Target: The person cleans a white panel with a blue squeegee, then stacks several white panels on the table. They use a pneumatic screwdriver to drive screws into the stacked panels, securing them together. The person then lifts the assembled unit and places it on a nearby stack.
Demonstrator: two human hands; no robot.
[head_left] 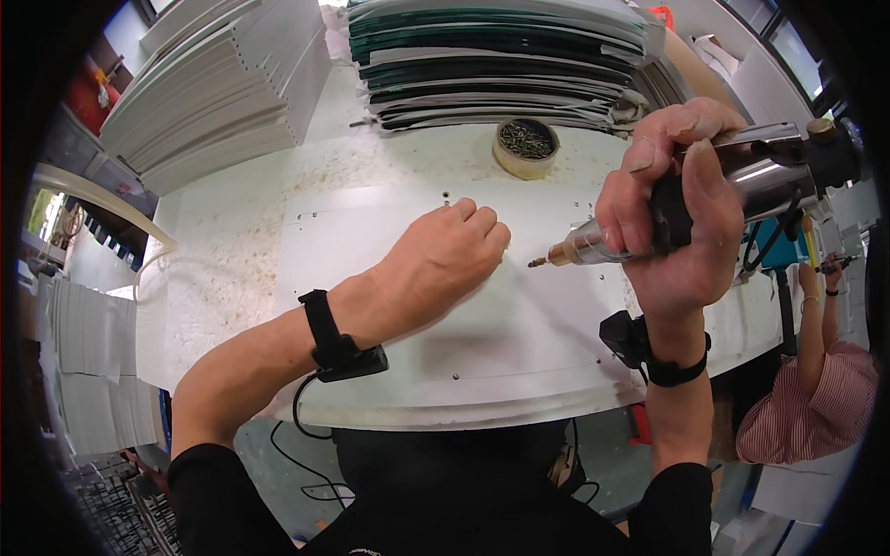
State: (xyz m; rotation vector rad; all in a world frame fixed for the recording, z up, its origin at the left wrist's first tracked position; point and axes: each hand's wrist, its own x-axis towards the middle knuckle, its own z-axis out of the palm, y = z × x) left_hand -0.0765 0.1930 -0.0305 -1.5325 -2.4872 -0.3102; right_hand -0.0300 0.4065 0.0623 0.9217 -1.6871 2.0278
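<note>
My right hand (pixel 681 199) is wrapped around a powered screwdriver (pixel 765 157) with a shiny metal body. Its bit points left, above the white panel (pixel 362 250), and touches nothing. Over the middle of the panel is my left hand (pixel 450 246), back side up with the fingers curled in. Whatever those fingers may pinch is hidden beneath them. Small screws or holes dot the panel near its edges, one of them a dark screw (pixel 455 377) close to the front edge. Beyond the panel stands a round tub (pixel 526 148) filled with small screws.
Tall stacks of white panels (pixel 213 102) rise at the back left. A pile of green, black and white sheets (pixel 501 65) lies at the back. Brownish crumbs (pixel 222 259) are scattered on the table's left part. Another person in a striped shirt (pixel 816 408) is at the right.
</note>
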